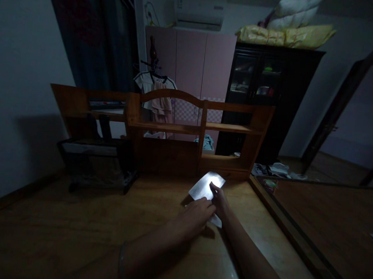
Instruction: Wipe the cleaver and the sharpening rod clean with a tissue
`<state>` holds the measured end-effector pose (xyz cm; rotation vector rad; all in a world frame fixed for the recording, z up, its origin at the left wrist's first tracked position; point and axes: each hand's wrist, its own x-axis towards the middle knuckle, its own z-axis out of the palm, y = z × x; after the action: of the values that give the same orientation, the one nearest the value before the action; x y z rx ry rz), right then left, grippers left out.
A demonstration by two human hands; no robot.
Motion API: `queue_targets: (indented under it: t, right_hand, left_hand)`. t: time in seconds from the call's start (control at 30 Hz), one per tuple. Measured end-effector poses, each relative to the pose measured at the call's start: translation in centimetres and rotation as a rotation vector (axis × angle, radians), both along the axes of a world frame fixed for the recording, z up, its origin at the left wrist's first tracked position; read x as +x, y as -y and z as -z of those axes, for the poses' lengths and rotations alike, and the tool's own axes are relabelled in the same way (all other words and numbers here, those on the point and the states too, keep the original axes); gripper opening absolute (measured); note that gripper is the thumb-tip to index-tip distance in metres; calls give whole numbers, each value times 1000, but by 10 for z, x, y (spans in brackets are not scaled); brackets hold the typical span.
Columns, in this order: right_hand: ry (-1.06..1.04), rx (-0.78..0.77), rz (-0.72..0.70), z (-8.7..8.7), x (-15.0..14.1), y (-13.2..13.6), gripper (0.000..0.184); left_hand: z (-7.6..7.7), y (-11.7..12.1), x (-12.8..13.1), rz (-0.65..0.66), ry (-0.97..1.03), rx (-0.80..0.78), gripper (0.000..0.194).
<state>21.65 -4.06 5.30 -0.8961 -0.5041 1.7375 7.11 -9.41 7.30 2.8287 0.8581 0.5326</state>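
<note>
A sheet of white paper point(203, 186) is raised at a slant above the wooden surface, brightly lit in its middle. Its lower corner shows below my hands, and the part between is hidden by them; whether it is folded there I cannot tell. My right hand point(221, 203) grips the paper from the right side, thumb lying across its face. Reaching in from the lower left, my left hand point(198, 213) has its fingers bent and closed at the paper's lower part, touching my right hand. A thin band point(121, 261) circles my left wrist.
A wooden shelf unit point(170, 127) stands behind the wooden surface point(156, 238). To the left is a dark rack-like box point(94, 161). A raised wooden edge point(282, 223) runs along the right. Further back are pink cupboards point(190, 64) and a black cabinet point(297, 87).
</note>
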Motion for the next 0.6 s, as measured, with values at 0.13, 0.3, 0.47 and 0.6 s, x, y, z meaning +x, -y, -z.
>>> queue_targets:
  t: [0.13,0.3,0.47,0.6]
  right_hand:
    - [-17,-13,-63,-4,0,3,26]
    - [-67,55,-39,7,1,-5,21]
    - [-87,120,70,25,4,-21,16]
    - [-81,121,70,29,6,-25,16]
  left_hand:
    - [-15,4,-3,18,-27,126,12]
    - [-6,6,-10,-6,-45,163,12]
    - [26,11,-24,-40,-25,101,33]
    - [42,8,-29,-64,-17,0,48]
